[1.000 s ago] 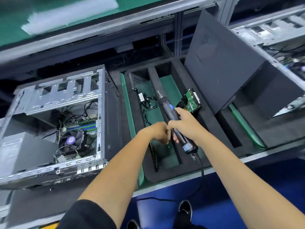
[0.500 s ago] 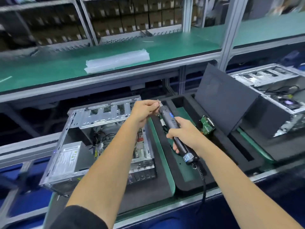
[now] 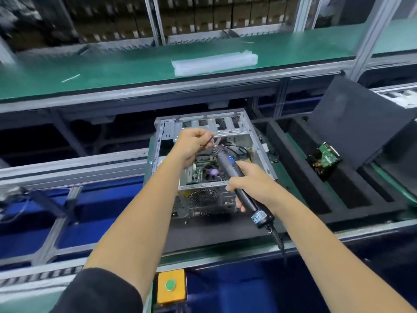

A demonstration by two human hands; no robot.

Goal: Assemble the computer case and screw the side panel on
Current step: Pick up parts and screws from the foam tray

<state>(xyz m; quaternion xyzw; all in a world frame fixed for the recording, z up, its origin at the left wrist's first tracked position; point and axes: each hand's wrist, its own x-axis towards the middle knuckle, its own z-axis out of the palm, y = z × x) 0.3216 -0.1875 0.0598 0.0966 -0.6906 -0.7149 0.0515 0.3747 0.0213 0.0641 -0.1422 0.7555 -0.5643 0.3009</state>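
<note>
An open computer case [image 3: 168, 132] lies on its side on the conveyor, motherboard and fan visible inside. My right hand [image 3: 252, 184] grips a black electric screwdriver [image 3: 228, 163] over the case, its cable trailing toward me. My left hand [image 3: 191, 143] is held above the case and pinches the screwdriver's bit at the tool's tip; whether a screw is there I cannot tell. The dark grey side panel [image 3: 347, 118] leans upright at the right, behind a black foam tray [image 3: 300, 177].
A hard drive [image 3: 325, 160] lies in the foam tray. A green shelf [image 3: 112, 71] above carries a clear plastic bundle [image 3: 214, 62]. A yellow box with a green button [image 3: 170, 285] sits on the near rail. A second case shows at far right.
The view swung left, so the open case now sits under both hands. My left hand went from the tool's handle up to its tip and stays there.
</note>
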